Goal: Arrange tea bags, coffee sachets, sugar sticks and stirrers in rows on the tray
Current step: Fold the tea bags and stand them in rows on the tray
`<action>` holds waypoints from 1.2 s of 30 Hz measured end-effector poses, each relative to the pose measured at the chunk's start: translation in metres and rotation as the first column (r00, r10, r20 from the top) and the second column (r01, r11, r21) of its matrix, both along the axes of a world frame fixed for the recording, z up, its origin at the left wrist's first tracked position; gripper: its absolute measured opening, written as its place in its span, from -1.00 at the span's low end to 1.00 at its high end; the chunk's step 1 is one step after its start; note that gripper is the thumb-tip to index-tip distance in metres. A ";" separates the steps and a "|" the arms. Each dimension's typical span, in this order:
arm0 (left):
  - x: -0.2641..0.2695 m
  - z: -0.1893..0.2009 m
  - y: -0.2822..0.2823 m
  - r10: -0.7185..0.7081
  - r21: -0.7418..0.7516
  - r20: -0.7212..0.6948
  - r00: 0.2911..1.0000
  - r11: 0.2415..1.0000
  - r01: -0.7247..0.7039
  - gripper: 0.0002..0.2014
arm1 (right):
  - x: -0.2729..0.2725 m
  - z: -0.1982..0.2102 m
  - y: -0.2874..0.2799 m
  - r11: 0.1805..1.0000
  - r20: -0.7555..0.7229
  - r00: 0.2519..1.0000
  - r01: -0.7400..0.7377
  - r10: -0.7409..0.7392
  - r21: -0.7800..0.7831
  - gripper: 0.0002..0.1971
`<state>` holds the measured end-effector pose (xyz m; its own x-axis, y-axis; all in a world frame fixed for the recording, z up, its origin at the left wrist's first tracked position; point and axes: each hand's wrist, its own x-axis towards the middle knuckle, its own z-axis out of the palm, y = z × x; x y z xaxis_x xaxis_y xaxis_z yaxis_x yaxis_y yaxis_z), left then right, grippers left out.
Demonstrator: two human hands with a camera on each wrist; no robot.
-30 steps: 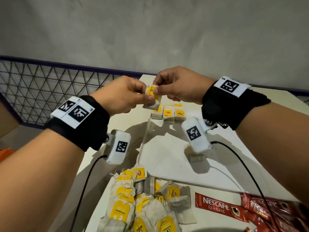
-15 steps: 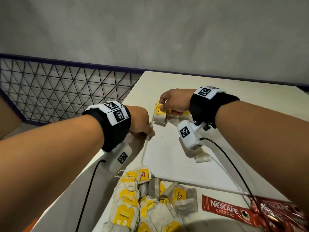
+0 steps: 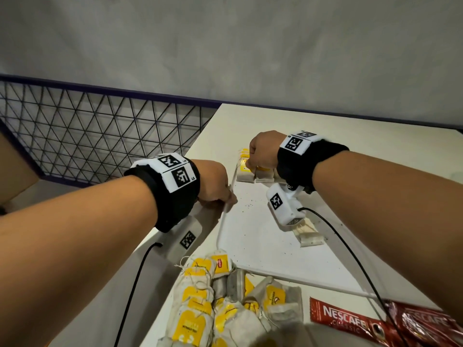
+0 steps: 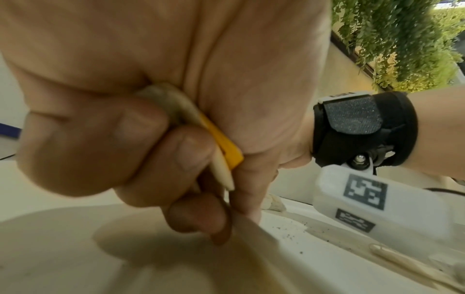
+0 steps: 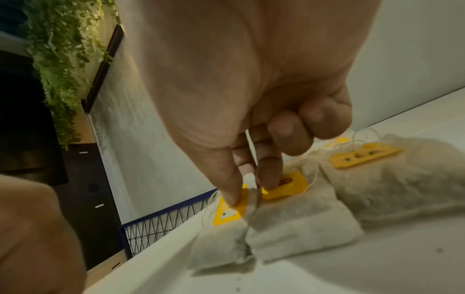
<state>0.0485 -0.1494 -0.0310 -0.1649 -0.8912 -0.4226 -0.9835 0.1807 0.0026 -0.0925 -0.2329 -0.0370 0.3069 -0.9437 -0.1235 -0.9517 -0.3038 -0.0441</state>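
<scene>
Clutches a spare tea bag (image 4: 226,151) in the curled left hand (image 3: 214,186), fingertips on the tray rim (image 3: 221,226); risks crushing it or nudging the tray. Pinches the end tea bag (image 5: 221,244) by thumb and forefinger of the right hand (image 3: 263,151); risks dragging the neighbouring bag (image 5: 302,222) askew. Cannot tell how many bags lie beneath the right wrist.

A plain grey plaster wall (image 3: 225,41) fills the far side, lit evenly and dimly. A dark purple rail (image 3: 105,89) tops a black wire mesh fence of triangles (image 3: 95,131) along the white tabletop's (image 3: 350,131) far-left edge. In the wrist views, hanging green foliage (image 4: 392,35) drapes over a beige wall, beside a dark cabinet (image 5: 83,179)
</scene>
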 end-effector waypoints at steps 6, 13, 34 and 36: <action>0.015 0.013 0.000 0.271 0.050 -0.507 0.818 0.957 -0.286 -0.41 | -0.009 0.026 0.015 0.992 0.195 0.980 -0.009 0.034 -0.128 -0.76; 0.014 0.034 0.007 0.452 0.439 -0.892 -0.030 0.845 -0.306 -0.15 | -0.012 0.063 0.076 0.966 0.646 0.726 -0.246 0.236 -0.077 -0.89; -0.024 0.043 0.055 0.388 0.399 -0.900 -0.197 0.917 -0.016 -0.56 | -0.051 0.080 0.112 0.972 0.694 0.697 -0.233 0.180 -0.018 -0.90; -0.023 0.040 0.057 0.330 0.341 -0.932 -0.150 0.939 -0.054 -0.79 | -0.052 0.082 0.108 0.978 0.681 0.708 -0.198 0.188 -0.064 -0.87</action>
